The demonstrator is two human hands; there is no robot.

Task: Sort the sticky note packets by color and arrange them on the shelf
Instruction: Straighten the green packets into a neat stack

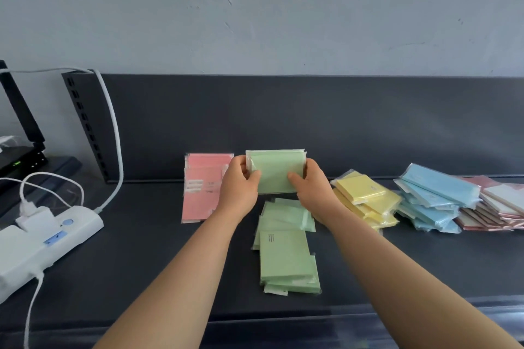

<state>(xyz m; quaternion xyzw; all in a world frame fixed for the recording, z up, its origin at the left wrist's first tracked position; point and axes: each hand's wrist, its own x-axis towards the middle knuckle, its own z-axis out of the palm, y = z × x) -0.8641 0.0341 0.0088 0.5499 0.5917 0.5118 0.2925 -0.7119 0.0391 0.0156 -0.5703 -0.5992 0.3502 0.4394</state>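
A loose green pile (286, 252) lies flat nearest on the shelf (141, 249). Beyond it the left hand (241, 181) and right hand (307, 184) each clamp one end of an upright green stack (276, 171), just beside the pink stack (202, 187) (seemingly the only colour finished). The yellow pile (365, 198), blue pile (433, 198) and red pile (499, 207) look sorted but still heaped.

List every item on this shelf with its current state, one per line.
Held green packets, raised, gripped at both ends.
Left hand, grips their left end.
Right hand, grips their right end.
Loose green packets, lying flat, overlapping untidily.
Pink packets, grouped against the back panel.
Yellow packets, slumped pile.
Blue packets, slumped pile.
Reddish packets, slanted pile, partly out of frame.
Power strip, plugs inserted.
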